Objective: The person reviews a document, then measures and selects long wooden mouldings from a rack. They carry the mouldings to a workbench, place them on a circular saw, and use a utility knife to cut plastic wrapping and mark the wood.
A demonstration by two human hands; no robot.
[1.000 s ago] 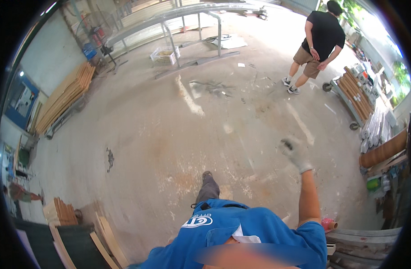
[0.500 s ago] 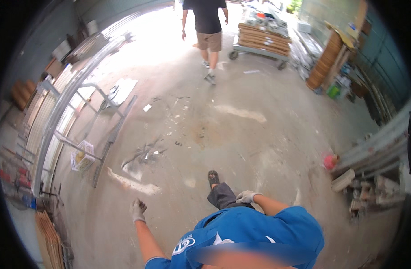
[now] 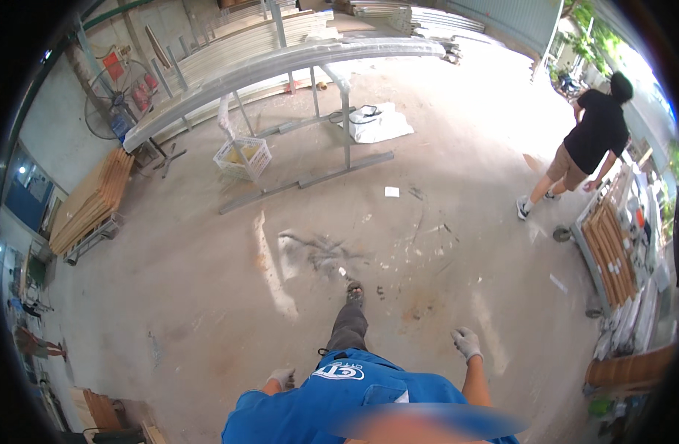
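My right hand point(image 3: 467, 343), in a pale work glove, swings out ahead of my body over the concrete floor point(image 3: 206, 296). Its fingers are loosely bent and a little apart, with nothing in them. My left hand point(image 3: 282, 378), gloved as well, hangs low beside my blue shirt point(image 3: 384, 381). Part of it is hard to make out, but the fingers look loose and hold nothing. Neither hand touches an object. One sandalled foot point(image 3: 355, 290) is forward, by a dark smudge point(image 3: 321, 251) on the floor.
A long metal rack point(image 3: 280, 74) carries wrapped lengths; a white basket point(image 3: 243, 157) hangs at its leg. Ahead lies a white sheet point(image 3: 376, 123). At left are stacked brown panels point(image 3: 91, 196) and a fan point(image 3: 117, 92). A person point(image 3: 595, 140) walks near a loaded cart point(image 3: 610, 248) at right.
My view has turned left, so the rack is now ahead and the cart at the right. My right hand has swung forward and my left hand back. The other person has moved on.
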